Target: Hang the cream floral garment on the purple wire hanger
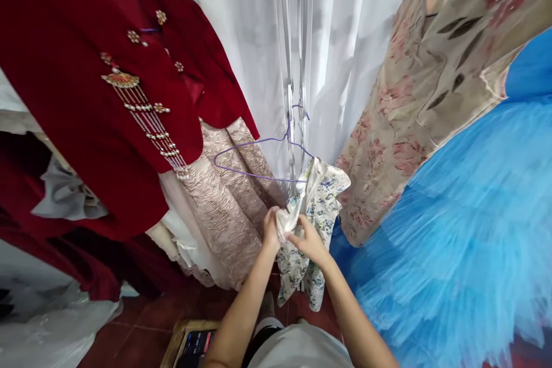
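A white floral garment (324,201) with blue and yellow flowers hangs from the right end of a purple wire hanger (245,170). The hanger's left arm is bare, and its hook sits on a white metal stand (290,98). My left hand (271,229) is closed on a white, bunched edge of the garment. Close beside it, my right hand (309,241) pinches the same cloth between thumb and fingers. Below both hands the lower part of the garment dangles free. The cloth inside my left fingers is partly hidden.
A red jacket (86,86) with beaded brooches and a pink textured skirt (233,184) hang at left. At right are a beige floral dress (379,144) and a blue tulle skirt (448,230). White curtains (345,29) hang behind; a wooden box (176,339) stands on the floor.
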Demonstrator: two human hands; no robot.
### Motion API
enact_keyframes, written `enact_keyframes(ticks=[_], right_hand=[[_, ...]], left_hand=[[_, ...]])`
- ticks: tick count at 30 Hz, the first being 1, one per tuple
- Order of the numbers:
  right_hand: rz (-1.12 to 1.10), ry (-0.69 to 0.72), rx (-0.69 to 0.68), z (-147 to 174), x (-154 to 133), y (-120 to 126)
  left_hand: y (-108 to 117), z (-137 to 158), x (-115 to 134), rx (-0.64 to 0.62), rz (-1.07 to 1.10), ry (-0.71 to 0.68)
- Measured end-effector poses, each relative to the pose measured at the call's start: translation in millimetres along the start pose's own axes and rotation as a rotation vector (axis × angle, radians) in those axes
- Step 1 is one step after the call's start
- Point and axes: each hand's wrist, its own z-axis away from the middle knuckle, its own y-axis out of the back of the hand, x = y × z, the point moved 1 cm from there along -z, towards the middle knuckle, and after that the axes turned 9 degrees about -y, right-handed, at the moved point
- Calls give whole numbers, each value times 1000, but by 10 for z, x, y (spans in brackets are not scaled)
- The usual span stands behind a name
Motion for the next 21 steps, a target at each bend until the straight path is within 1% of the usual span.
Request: enact_keyframes(ticks=[1,2,3,5,6,7,8,9,10,11,12,14,16,17,18,19,21], right_hand=[[-52,-20,-106,36,-10,29],[-112,-46,-193,79,-19,62],[-167,-70,-258,127,-29,102],[-234,-102,-350,242,-51,188],[-241,-118,-393,306,-66,232],[-236,-137,-430,370,-86,277],[-222,-153,-454,431,-112,328],[-199,-157,-459,485,-147,391],[-168,-145,-451,528,-191,470],[-128,-124,-435,558,-243,569],[-82,-101,-417,574,-302,690],[7,-76,-375,562,-430,993],[55,-63,-256,482,-565,1346],[54,-43,-169,412,-633,1520],[37,-22,-85,321,-698,1678],[14,-2,-7,206,-759,1809],[-25,41,132,-93,-867,1960]], left_hand=[[-46,104,3,-43,-45,-47],[-95,174,51,-115,-115,-126],[-149,213,135,-212,-205,-232],[-262,237,341,-465,-395,-450],[-314,243,426,-606,-451,-514],[-358,257,480,-752,-462,-516],[-390,286,497,-901,-440,-469],[-405,330,479,-1039,-396,-392],[-402,387,434,-1148,-342,-304],[-380,448,371,-1223,-290,-217],[-340,508,304,-1267,-253,-135],[-216,601,196,-1314,-243,17],[-62,636,172,-1371,-331,144],[15,625,195,-1373,-412,169],[87,595,238,-1341,-501,157],[152,550,294,-1276,-580,114],[260,437,427,-1085,-665,-7]])
